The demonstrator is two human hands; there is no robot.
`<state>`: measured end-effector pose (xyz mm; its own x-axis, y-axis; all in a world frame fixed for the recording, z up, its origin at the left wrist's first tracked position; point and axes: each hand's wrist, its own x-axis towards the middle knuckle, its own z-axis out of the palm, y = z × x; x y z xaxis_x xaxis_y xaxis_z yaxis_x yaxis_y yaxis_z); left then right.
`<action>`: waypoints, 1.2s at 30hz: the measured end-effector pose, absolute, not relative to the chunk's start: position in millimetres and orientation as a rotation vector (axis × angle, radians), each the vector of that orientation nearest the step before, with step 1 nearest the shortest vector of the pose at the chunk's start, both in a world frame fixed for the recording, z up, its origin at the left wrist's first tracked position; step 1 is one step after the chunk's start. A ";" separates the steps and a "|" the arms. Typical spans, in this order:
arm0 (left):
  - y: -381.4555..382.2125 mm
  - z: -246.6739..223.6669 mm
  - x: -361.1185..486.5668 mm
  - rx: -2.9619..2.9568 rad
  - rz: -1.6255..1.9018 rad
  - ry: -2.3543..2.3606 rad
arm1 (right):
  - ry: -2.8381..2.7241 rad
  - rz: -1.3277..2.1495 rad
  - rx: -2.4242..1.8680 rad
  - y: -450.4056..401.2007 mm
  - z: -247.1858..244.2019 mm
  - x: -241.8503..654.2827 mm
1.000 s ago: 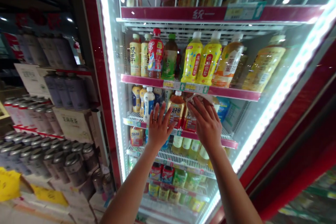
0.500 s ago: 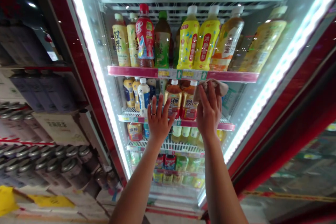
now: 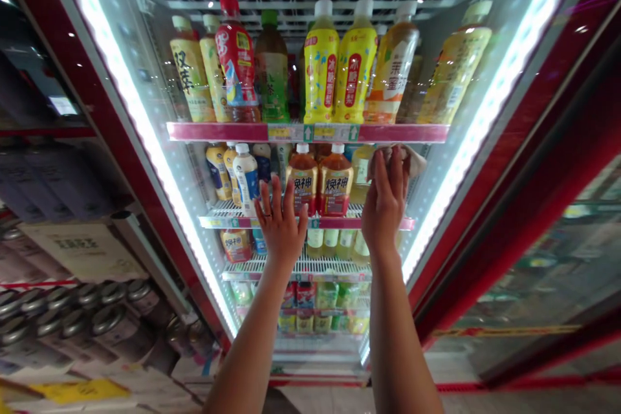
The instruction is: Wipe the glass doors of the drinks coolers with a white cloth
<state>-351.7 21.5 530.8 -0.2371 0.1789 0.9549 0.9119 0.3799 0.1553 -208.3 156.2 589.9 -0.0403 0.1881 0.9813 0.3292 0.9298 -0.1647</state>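
Observation:
My left hand (image 3: 281, 226) is raised with its fingers spread, palm toward the glass front of a lit drinks cooler. A ring shows on one finger. Behind its fingertips stand a white-and-blue bottle (image 3: 246, 171) and an amber bottle (image 3: 301, 174) with a white cap. To the right, my right hand (image 3: 385, 207) presses a crumpled pale cloth (image 3: 412, 162) against the glass, just below the top shelf's pink edge strip (image 3: 402, 134). The cloth is partly hidden under the fingers. A second amber bottle (image 3: 336, 181) and a pale yellow bottle (image 3: 361, 171) show left of this hand.
Bright light strips (image 3: 145, 142) run down both sides of the cooler. Yellow bottles (image 3: 356, 71) and a red-capped bottle (image 3: 236, 65) line the top shelf. Several lidded canisters (image 3: 116, 330) stand on shelving at left. A red-framed glass panel (image 3: 543, 259) lies to the right.
My right hand and the cloth have moved right across the glass, uncovering the second amber bottle and the pale yellow one. My left hand stays spread. The camera view has shifted.

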 end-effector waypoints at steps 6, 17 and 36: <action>32.3 538.8 -319.6 -0.982 -1.127 -1.776 | -1.746 -0.157 -0.340 159.1 611.1 -199.5; 106.0 529.4 -244.3 -1.156 -0.989 -1.744 | -1.728 -0.087 -0.356 198.9 607.5 -156.8; 123.1 511.4 -250.0 -1.039 -0.922 -1.689 | -1.695 -0.097 -0.335 206.2 618.5 -152.4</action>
